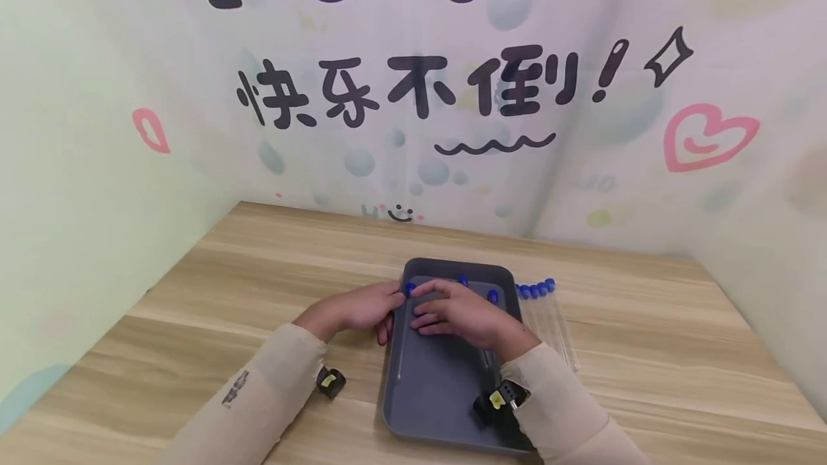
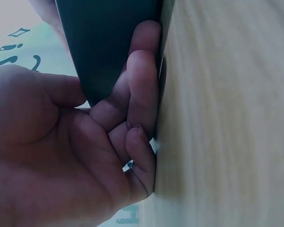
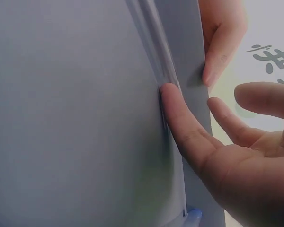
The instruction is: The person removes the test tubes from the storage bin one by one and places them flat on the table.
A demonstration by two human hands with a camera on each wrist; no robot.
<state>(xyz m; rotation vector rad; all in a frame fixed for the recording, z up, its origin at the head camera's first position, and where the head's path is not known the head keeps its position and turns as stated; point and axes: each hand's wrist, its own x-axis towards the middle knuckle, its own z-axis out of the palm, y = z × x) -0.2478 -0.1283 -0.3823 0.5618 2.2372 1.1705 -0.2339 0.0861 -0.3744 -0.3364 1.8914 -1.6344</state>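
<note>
Across a pale wood-grain tabletop [image 1: 258,257], my left hand [image 1: 368,305] grips a dark-grey rectangular plastic tray [image 1: 429,397], where a clear, slender, blue-capped tube [image 3: 157,42] meets my loosely spread right hand [image 1: 455,313], seemingly for aligning, next wanting gentle nudges.

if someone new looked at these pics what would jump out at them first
First, probably the big black lettering across the wall hanging behind the table. Then the dark grey tray on the table, with the left hand gripping its left wall and the right hand over its inside. The bright blue caps also stand out, some inside the tray, others in a row just right of it.
</note>
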